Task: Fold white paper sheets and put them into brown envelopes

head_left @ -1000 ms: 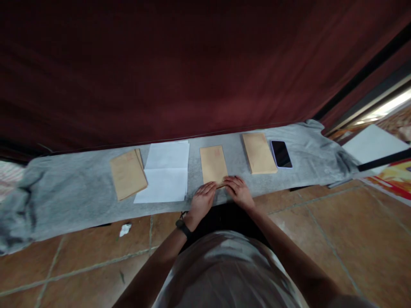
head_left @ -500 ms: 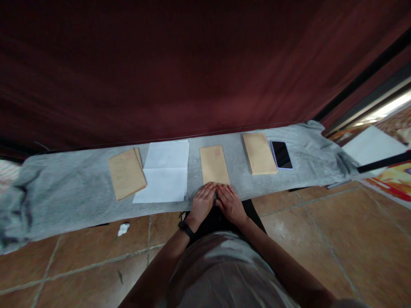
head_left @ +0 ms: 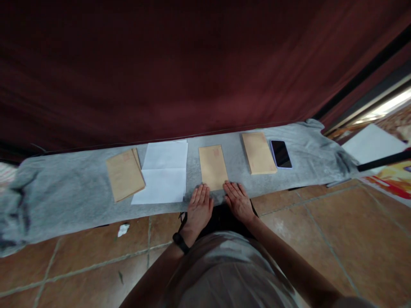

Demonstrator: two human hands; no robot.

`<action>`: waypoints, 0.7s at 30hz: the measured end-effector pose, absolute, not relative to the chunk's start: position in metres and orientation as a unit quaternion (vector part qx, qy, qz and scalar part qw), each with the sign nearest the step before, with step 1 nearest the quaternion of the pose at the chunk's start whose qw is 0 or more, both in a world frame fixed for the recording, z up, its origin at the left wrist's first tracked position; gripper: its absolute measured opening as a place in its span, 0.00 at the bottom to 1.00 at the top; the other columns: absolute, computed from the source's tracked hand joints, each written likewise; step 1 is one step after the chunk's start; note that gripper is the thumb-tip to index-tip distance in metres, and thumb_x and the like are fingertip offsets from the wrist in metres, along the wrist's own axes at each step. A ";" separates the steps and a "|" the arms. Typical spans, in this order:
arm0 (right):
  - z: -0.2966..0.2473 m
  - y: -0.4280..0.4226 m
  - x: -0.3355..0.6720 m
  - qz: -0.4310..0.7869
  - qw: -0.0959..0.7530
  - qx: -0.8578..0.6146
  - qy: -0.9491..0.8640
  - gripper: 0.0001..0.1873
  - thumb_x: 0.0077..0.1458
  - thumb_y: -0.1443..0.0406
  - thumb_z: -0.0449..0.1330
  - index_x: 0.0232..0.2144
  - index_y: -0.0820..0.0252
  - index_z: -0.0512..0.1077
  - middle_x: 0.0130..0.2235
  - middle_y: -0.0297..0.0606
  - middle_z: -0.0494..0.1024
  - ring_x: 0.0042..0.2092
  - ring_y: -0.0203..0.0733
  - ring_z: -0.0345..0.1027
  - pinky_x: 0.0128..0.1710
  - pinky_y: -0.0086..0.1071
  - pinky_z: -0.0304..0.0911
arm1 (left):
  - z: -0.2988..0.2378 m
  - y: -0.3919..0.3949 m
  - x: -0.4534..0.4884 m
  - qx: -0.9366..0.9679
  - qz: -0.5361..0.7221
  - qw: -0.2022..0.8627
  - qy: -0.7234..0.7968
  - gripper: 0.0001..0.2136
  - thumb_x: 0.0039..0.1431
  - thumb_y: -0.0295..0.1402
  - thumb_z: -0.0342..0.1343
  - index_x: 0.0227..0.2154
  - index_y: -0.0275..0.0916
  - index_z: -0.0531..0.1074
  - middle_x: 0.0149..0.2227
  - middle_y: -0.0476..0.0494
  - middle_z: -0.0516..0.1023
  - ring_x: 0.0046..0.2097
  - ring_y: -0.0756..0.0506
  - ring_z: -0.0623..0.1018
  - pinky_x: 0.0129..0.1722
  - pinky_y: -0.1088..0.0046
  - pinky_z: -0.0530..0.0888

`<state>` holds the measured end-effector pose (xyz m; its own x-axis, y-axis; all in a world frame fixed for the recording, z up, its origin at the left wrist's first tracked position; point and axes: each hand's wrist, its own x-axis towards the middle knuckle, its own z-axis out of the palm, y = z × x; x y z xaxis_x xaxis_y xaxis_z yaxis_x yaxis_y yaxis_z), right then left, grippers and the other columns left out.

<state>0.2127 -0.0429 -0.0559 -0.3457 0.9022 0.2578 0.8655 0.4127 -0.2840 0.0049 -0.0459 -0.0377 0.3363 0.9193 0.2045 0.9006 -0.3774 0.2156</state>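
Note:
A single brown paper envelope (head_left: 213, 166) lies flat on the grey cloth in front of me, a small reddish print near its top right corner. My left hand (head_left: 199, 204) rests flat, fingers stretched out, at the envelope's lower left corner. At the lower right corner lies my right hand (head_left: 238, 200), also flat with its fingers extended. Neither hand grips anything. To the left, white paper sheets (head_left: 165, 179) with a crease across them lie partly under a few brown envelopes (head_left: 126, 175). On the right sits a thick stack of brown envelopes (head_left: 258, 153).
A phone (head_left: 281, 154) lies right of the envelope stack. Grey cloth (head_left: 73, 184) covers the long narrow bench. Dark red fabric (head_left: 192, 77) rises behind it. White scrap (head_left: 123, 230) lies on the tiled floor. A white panel (head_left: 372, 145) stands at far right.
My hands have moved apart from the middle of the envelope's lower edge to its two lower corners. The lower edge now shows between them.

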 end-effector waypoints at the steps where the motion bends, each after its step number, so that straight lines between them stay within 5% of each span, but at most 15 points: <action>1: -0.056 -0.043 0.212 0.047 0.188 -0.543 -0.817 0.29 0.69 0.62 0.49 0.69 0.59 0.54 0.68 0.42 0.61 0.69 0.47 0.54 0.71 0.49 0.45 | -0.037 -0.047 0.014 0.819 0.143 0.032 0.555 0.25 0.70 0.33 0.42 0.66 0.29 0.59 0.68 0.33 0.61 0.71 0.40 0.57 0.70 0.55 0.56; 6: -0.055 -0.043 0.211 0.048 0.184 -0.536 -0.823 0.27 0.69 0.65 0.48 0.69 0.59 0.56 0.68 0.41 0.61 0.69 0.47 0.53 0.71 0.49 0.44 | -0.040 -0.048 0.052 0.841 0.140 0.060 0.519 0.26 0.69 0.30 0.41 0.68 0.30 0.54 0.69 0.35 0.58 0.72 0.42 0.54 0.70 0.56 0.55; 16: -0.056 -0.043 0.210 0.064 0.226 -0.537 -0.810 0.29 0.68 0.65 0.49 0.69 0.57 0.54 0.67 0.41 0.62 0.68 0.49 0.55 0.70 0.52 0.47 | -0.041 -0.048 0.008 0.788 0.170 0.063 0.588 0.24 0.69 0.32 0.43 0.66 0.33 0.60 0.67 0.30 0.63 0.69 0.37 0.62 0.66 0.53 0.63; 21: -0.060 -0.048 0.196 0.043 0.246 -0.550 -0.797 0.30 0.68 0.65 0.50 0.69 0.64 0.53 0.68 0.49 0.61 0.69 0.53 0.53 0.69 0.55 0.48 | -0.037 -0.047 0.011 0.766 0.179 0.060 0.614 0.22 0.67 0.31 0.44 0.62 0.31 0.64 0.64 0.26 0.67 0.66 0.32 0.66 0.62 0.47 0.65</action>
<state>0.1963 -0.0476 -0.0603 -0.2740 0.8979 0.3445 0.8557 0.3911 -0.3389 0.0110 -0.0466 -0.0367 0.1813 0.9627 0.2007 0.9196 -0.2383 0.3123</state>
